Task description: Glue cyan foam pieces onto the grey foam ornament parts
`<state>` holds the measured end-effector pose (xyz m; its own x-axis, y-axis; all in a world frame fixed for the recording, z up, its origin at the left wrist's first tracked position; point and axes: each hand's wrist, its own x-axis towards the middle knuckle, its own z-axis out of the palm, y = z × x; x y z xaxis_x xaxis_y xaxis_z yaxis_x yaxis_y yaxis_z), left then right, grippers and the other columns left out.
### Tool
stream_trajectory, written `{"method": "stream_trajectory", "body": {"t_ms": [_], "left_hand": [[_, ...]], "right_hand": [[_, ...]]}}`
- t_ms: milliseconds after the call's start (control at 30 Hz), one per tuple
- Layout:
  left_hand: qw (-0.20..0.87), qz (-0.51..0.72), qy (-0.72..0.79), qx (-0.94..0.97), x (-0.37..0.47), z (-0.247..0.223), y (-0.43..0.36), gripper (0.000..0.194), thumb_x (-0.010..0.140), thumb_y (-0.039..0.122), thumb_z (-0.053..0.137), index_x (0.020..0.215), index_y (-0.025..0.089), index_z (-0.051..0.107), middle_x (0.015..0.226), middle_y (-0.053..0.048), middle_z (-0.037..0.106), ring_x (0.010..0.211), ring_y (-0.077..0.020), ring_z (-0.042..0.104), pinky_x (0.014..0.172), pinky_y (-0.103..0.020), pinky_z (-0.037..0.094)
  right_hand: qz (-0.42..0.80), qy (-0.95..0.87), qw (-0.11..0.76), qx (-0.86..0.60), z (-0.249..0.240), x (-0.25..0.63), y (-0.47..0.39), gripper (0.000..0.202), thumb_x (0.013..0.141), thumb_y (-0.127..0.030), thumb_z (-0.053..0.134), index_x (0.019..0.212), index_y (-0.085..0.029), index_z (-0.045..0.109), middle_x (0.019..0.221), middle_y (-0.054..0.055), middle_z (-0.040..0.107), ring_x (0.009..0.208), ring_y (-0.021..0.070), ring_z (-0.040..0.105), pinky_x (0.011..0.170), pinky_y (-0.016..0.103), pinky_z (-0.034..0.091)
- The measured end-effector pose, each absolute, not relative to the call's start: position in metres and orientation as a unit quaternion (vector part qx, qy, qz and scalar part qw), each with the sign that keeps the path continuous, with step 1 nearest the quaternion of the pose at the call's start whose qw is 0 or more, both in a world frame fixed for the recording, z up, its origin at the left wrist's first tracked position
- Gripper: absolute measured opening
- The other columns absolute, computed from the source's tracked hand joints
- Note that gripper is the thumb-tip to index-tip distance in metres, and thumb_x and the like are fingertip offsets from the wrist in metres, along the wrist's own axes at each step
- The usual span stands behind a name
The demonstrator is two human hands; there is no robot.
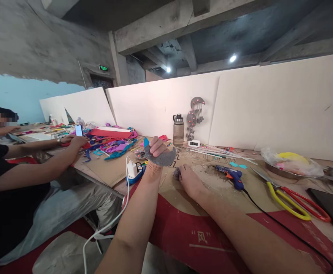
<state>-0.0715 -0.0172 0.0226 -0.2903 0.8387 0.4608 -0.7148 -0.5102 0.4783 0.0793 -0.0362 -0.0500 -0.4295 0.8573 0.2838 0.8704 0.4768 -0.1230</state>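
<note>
My left hand (156, 146) is raised over the table, its fingers wrapped round a grey fuzzy crescent (168, 157) whose left tip shows bright blue. Low on the cardboard, my right hand (191, 182) has its fingers closed at a small grey fuzzy clump (176, 173), partly hidden by them. To the right of that hand lies a blue glue gun (231, 176) with a black cord. Against the white board hangs or leans a grey moon-shaped decoration (195, 116) with pink dots and dangling pieces.
Large scissors (290, 201) with yellow and red handles lie at right, beside a black phone (330, 207). A water bottle (178, 131) stands behind. At left are a power strip (135, 175), coloured fabric scraps (118, 146) and a co-worker's arms (49, 160).
</note>
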Motion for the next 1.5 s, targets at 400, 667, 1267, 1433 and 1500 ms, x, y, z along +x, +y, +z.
{"method": "stream_trajectory", "body": {"t_ms": [400,667,1267,1433,1500], "left_hand": [[0.542,0.777,0.024,0.320,-0.072,0.019,-0.017,0.038,0.094,0.032,0.053,0.062,0.021,0.034,0.046,0.007,0.024,0.036,-0.0071,0.020,0.037,-0.020,0.023],[0.535,0.781,0.052,0.319,-0.072,0.021,-0.018,0.037,0.092,0.032,0.056,0.063,0.021,0.036,0.047,0.007,0.024,0.036,-0.0069,0.021,0.038,-0.020,0.024],[0.565,0.766,0.076,0.298,-0.063,0.026,0.000,0.019,0.092,0.034,0.056,0.078,0.022,0.058,0.068,0.002,0.059,0.063,-0.0077,0.059,0.059,-0.016,0.047],[0.554,0.801,0.153,0.168,-0.052,0.026,0.020,0.015,0.090,0.013,0.055,0.076,0.017,0.060,0.071,0.003,0.064,0.067,-0.0049,0.063,0.080,-0.019,0.056],[0.541,0.815,0.167,0.127,-0.052,0.023,0.025,0.019,0.090,0.010,0.054,0.073,0.016,0.059,0.068,0.003,0.063,0.063,-0.0038,0.062,0.082,-0.020,0.057]], "right_hand": [[-0.039,-0.904,0.180,-0.386,-0.048,0.086,-0.032,0.024,0.090,-0.006,0.043,0.101,-0.016,0.061,0.111,0.010,0.061,0.103,0.0213,0.052,0.087,0.030,0.040],[-0.073,-0.923,0.148,-0.348,-0.049,0.087,-0.031,0.031,0.087,-0.005,0.046,0.114,-0.015,0.058,0.115,0.011,0.061,0.105,0.0228,0.055,0.089,0.032,0.042],[0.014,-0.840,0.254,-0.480,-0.050,0.076,-0.024,0.018,0.083,-0.010,0.049,0.098,-0.015,0.058,0.106,0.010,0.061,0.094,0.0188,0.056,0.081,0.029,0.042],[0.014,-0.797,0.283,-0.533,-0.048,0.086,-0.021,0.020,0.082,-0.010,0.048,0.099,-0.016,0.055,0.107,0.010,0.059,0.091,0.0183,0.056,0.075,0.028,0.040],[0.018,-0.790,0.290,-0.540,-0.048,0.088,-0.021,0.020,0.083,-0.012,0.047,0.101,-0.017,0.054,0.105,0.010,0.060,0.090,0.0185,0.056,0.074,0.028,0.039]]}}
